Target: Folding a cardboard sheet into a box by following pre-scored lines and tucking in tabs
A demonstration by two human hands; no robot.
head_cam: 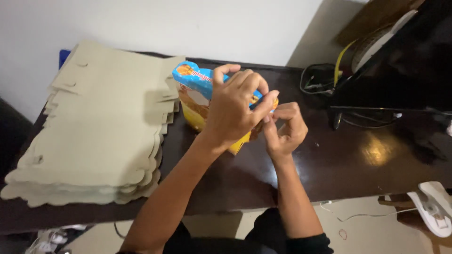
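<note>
A blue and yellow snack packet [194, 92] stands on the dark wooden table [358, 160] near its far middle. My left hand [235, 108] wraps over the top of the packet and grips it. My right hand [285, 128] pinches the packet's right top corner with thumb and fingers, touching the left hand's fingertips. Much of the packet is hidden behind my left hand.
A thick stack of flat beige cardboard cut-outs [94, 127] covers the table's left part. Black cables [320, 80] and a dark device [400, 61] sit at the far right. A white clip-like object [435, 207] lies beyond the table's near right edge.
</note>
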